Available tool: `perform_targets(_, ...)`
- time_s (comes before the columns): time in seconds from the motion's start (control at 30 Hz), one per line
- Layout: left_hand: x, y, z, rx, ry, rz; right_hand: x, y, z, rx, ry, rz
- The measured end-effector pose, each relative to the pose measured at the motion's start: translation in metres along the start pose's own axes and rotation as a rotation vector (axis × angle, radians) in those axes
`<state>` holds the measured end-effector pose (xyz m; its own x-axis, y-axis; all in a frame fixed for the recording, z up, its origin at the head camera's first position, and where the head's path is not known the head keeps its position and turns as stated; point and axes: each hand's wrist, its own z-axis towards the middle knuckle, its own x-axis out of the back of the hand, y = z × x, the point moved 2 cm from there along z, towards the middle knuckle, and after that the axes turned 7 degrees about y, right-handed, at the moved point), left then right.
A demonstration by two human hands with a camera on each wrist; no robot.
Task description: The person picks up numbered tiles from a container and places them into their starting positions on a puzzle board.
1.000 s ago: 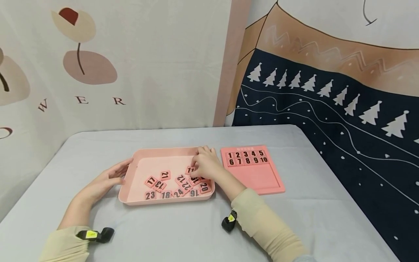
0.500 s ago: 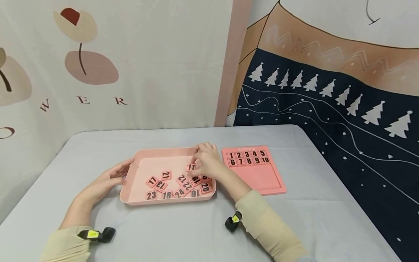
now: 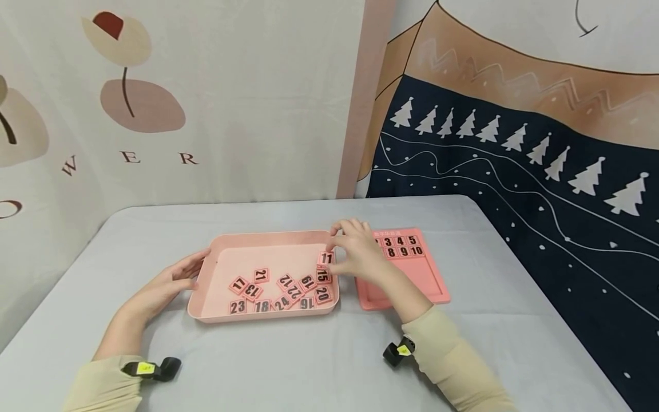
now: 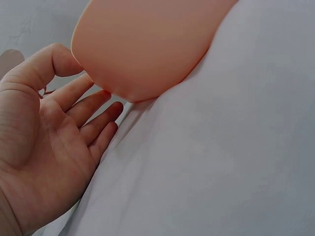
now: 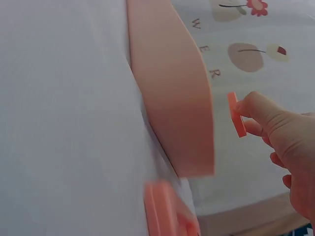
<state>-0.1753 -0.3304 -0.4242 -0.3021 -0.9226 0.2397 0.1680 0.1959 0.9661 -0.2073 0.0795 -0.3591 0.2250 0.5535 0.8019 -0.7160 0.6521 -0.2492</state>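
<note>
My right hand (image 3: pixel 360 256) pinches a pink number tile (image 3: pixel 325 259) marked 11 between thumb and fingers. In the right wrist view the tile (image 5: pixel 236 116) shows edge-on, held above the tray's rim. My left hand (image 3: pixel 162 288) rests at the left end of the pink tray (image 3: pixel 234 260). Seen from the left wrist, its fingers (image 4: pixel 101 130) are loosely extended against the tray's outer side (image 4: pixel 142 54). Several loose tiles lie in the tray, among them 21 (image 3: pixel 261 275), 15 (image 3: pixel 322 276) and 23 (image 3: pixel 238 307).
Right of the tray lies a pink number board (image 3: pixel 412 277), with tiles up to 10 in two rows at its top. My right hand and forearm hide its left part. A pale cloth (image 3: pixel 288 366) covers the table, and printed curtains (image 3: pixel 247 103) hang behind.
My right hand has lifted tile 11 from the pile and carried it right, over the tray's right end. Tile 15 has come into view. The left hand stays put.
</note>
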Motion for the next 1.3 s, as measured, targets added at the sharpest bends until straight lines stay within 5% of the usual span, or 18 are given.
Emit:
perform_targets(0.5, 0.001, 0.002, 0.000, -0.018, -0.007, 0.000, 0.032, 0.048, -0.037, -0.034, -0.035, -0.003)
perform_targets(1.03, 0.000, 0.001, 0.000, -0.021, -0.007, 0.002, 0.018, 0.077, -0.055, -0.136, -0.187, 0.025)
perform_targets(1.3, -0.001, 0.003, -0.001, -0.018, 0.000, -0.001, 0.011, 0.079, -0.056, -0.087, -0.202, -0.012)
